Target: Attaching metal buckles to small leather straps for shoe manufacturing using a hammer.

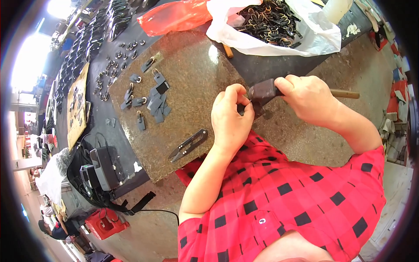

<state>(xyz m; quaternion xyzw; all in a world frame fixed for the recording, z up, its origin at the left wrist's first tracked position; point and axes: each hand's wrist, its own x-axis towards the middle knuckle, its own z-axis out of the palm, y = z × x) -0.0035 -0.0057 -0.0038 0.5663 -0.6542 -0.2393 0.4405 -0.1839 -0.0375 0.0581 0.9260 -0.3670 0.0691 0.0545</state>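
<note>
My right hand [309, 97] is closed round a hammer, its pale wooden handle [347, 94] sticking out to the right. The dark, blocky hammer head [262, 90] is right beside the fingertips of my left hand [231, 117]. That hand pinches a small dark piece, mostly hidden by the fingers. Both hands are at the right edge of a brown stone slab [192, 70]. On the slab, left of my hands, lie a pile of dark flat tabs [158, 104] and several tabs with metal rings [159, 77]. Black thread snips [188, 145] rest near my left forearm.
A white plastic bag [321, 32] full of dark pieces with gold-coloured hooks [270, 24] stands at the back, beside a red plastic bag [174, 17]. Small metal hooks [109, 72] lie left of the slab. A black device [104, 169] sits front left, above a red stool [106, 223].
</note>
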